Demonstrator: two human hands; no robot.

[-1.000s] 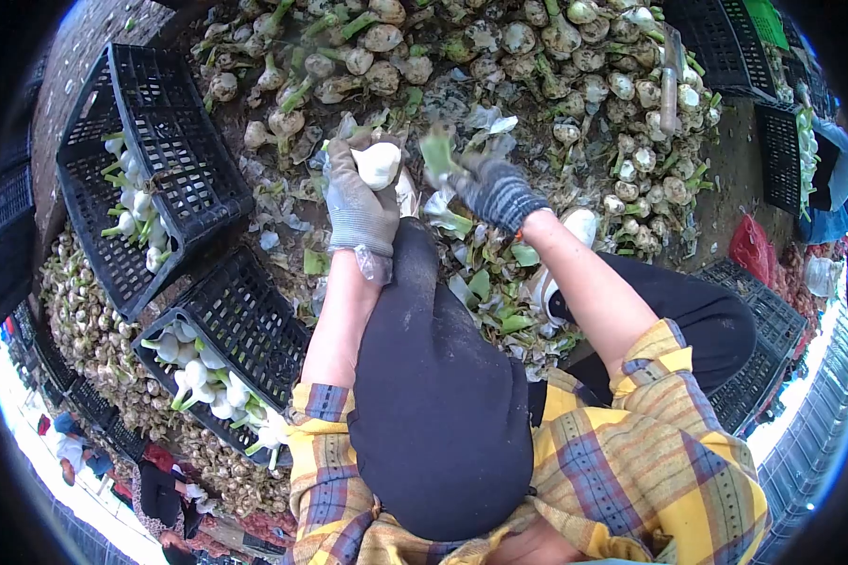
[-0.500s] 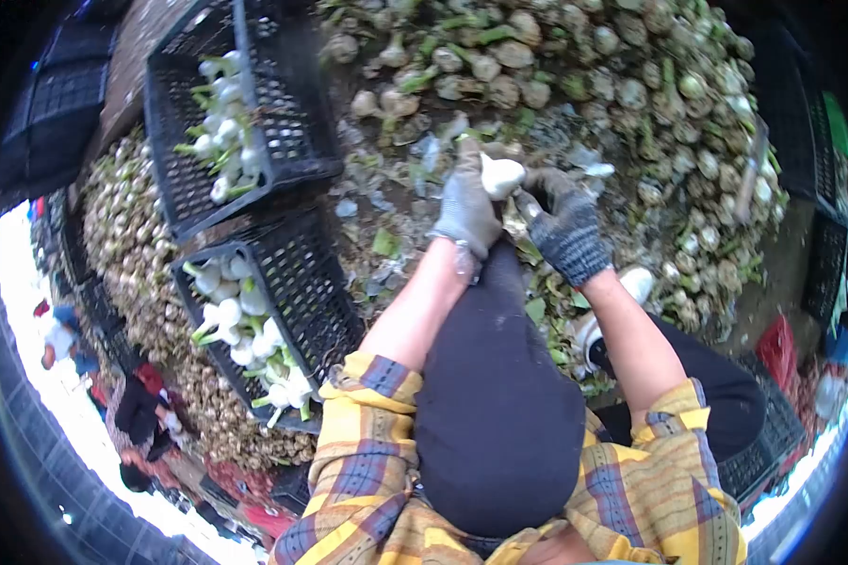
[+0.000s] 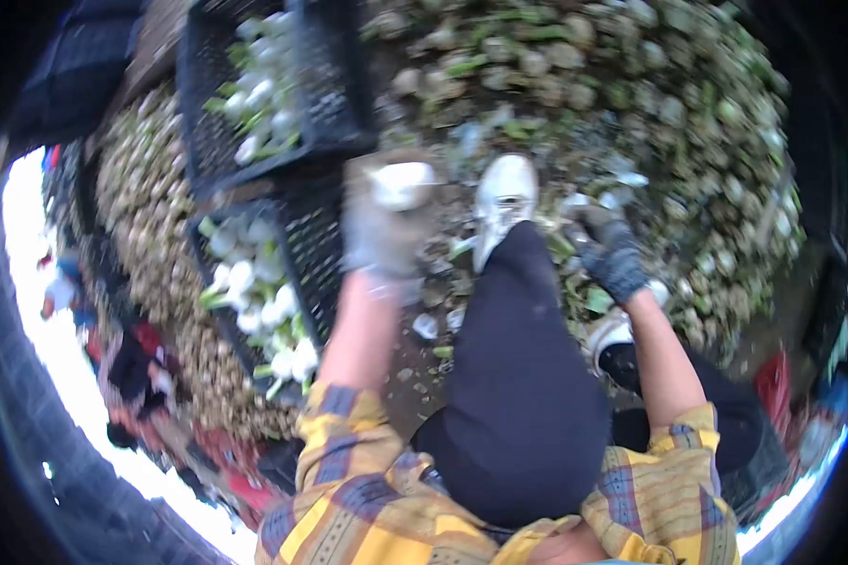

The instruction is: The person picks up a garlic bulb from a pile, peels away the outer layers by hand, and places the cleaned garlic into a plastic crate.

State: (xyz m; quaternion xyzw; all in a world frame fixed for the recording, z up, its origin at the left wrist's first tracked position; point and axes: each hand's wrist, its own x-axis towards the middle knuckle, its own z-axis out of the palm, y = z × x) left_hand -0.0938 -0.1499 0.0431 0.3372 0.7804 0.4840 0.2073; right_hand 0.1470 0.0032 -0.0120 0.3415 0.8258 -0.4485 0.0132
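My left hand (image 3: 382,231), gloved and smeared by motion, carries a peeled white garlic bulb (image 3: 403,185) beside the black crates. The bulb shows between the thumb and fingers. My right hand (image 3: 605,247), in a grey knitted glove, hangs over the ground to the right of my knee. Its fingers are curled, and whatever they may hold is too blurred to name. Cleaned white garlic with green stems lies in the near crate (image 3: 297,245); more fills part of the far crate (image 3: 339,127).
Unpeeled garlic (image 3: 669,122) is heaped ahead and to the right, with another pile (image 3: 151,235) left of the crates. My white shoe (image 3: 507,188) stands among peelings. At far left a person (image 3: 132,372) is near the piles; a red bag (image 3: 773,391) lies at right.
My left hand has moved left toward the crates with the garlic bulb, away from my right hand. My right hand has shifted slightly right and down. The view has turned left.
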